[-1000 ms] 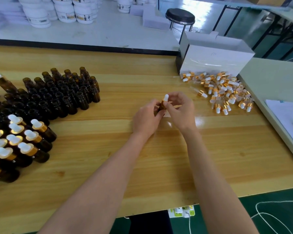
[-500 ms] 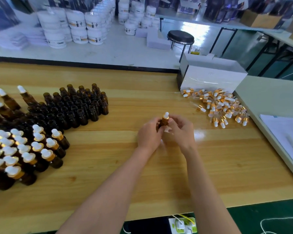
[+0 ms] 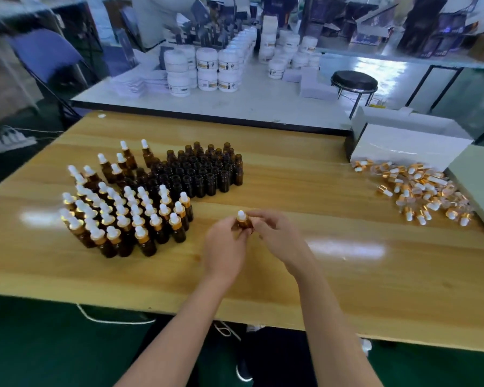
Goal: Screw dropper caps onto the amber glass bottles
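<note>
Gripping one bottle [image 3: 242, 221], the hands [image 3: 224, 247] [image 3: 280, 238] have neared the capped rows [image 3: 129, 216].

Worktop scene: the left hand [image 3: 225, 247] and right hand [image 3: 277, 236] close around an amber bottle [image 3: 243, 223], hiding all but its white bulb and gold collar; how far the cap is threaded cannot be told. Both forearms run off the bottom edge. Labels on the white jars [image 3: 207, 65] behind are too small to read, and the shelving [image 3: 375, 20] beyond is blurred. Glass pipettes among the loose dropper caps [image 3: 419, 191] barely show. The worktop [image 3: 291, 177] is cut by both side edges. The white box [image 3: 408, 143] hides its contents.
</note>
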